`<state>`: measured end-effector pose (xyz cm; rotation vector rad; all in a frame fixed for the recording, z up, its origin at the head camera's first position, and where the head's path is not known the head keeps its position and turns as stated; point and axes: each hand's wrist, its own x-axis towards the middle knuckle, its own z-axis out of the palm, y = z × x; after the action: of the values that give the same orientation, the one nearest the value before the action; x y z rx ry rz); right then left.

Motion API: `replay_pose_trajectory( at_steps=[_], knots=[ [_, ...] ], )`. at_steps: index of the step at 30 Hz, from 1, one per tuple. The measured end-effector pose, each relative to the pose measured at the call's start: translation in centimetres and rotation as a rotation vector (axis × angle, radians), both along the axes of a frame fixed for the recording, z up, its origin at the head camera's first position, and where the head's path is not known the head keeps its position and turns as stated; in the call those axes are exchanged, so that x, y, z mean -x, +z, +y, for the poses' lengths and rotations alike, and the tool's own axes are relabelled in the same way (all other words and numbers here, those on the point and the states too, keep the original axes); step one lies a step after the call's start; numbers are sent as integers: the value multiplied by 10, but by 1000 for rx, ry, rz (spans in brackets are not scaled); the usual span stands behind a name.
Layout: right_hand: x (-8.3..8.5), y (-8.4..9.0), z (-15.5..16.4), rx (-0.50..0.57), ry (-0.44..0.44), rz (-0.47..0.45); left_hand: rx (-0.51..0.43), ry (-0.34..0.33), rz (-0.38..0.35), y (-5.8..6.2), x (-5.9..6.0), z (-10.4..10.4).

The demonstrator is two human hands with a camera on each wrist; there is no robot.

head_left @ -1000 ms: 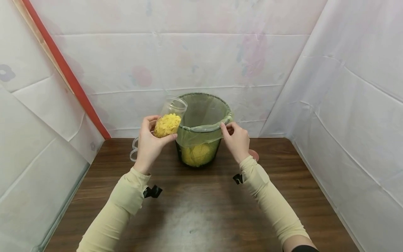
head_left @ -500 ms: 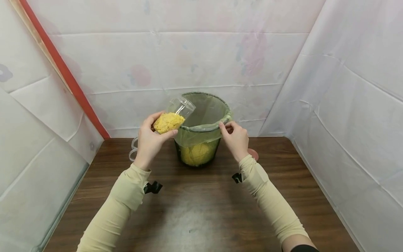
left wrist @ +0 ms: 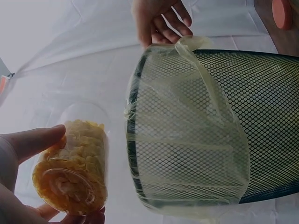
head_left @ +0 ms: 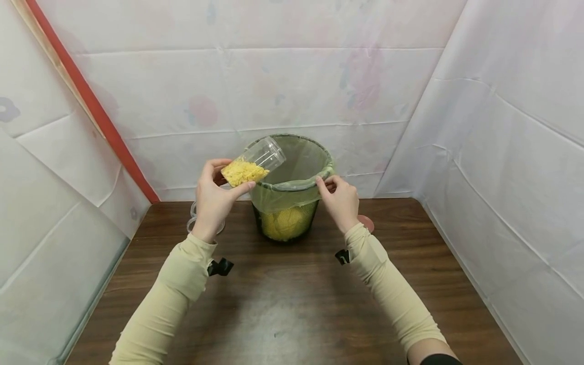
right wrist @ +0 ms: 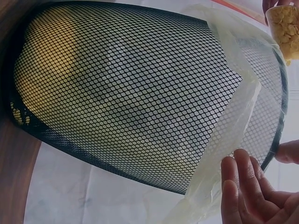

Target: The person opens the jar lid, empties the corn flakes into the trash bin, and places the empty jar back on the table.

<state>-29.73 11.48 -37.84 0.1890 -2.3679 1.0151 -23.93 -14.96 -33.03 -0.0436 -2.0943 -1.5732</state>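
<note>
My left hand [head_left: 212, 198] grips a clear plastic jar [head_left: 252, 166] half full of yellow flakes, tilted with its open mouth toward the bin's left rim. The jar [left wrist: 77, 168] fills the lower left of the left wrist view, its base toward the camera. A black mesh waste bin [head_left: 288, 223] lined with a thin greenish bag [head_left: 292, 191] stands at the back of the brown table [head_left: 292, 304]; yellow material shows through the mesh low down. My right hand [head_left: 339, 200] pinches the bag's edge at the right rim [left wrist: 161, 21]. The bin's mesh [right wrist: 126, 93] fills the right wrist view, with my fingers [right wrist: 243, 186] at the liner.
A second clear container [head_left: 195, 218] stands on the table behind my left hand. An orange-pink lid [head_left: 366, 222] lies right of the bin, also visible as the lid [left wrist: 282, 11] at the top right. White sheeting walls close in on the left, back and right.
My left hand has tipped the jar further over and moved it slightly right, its mouth now nearer the bin's rim. The right hand stays at the liner.
</note>
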Motion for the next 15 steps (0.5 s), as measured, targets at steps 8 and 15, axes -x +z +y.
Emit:
replay_pose_trajectory(
  at_steps=[8,15],
  knots=[
    [1,0,-1,3,-12,-16,34,26,17,5,1,-1],
    [1,0,-2,7,-16,-26,68,38,49,6,2,-2]
  ],
)
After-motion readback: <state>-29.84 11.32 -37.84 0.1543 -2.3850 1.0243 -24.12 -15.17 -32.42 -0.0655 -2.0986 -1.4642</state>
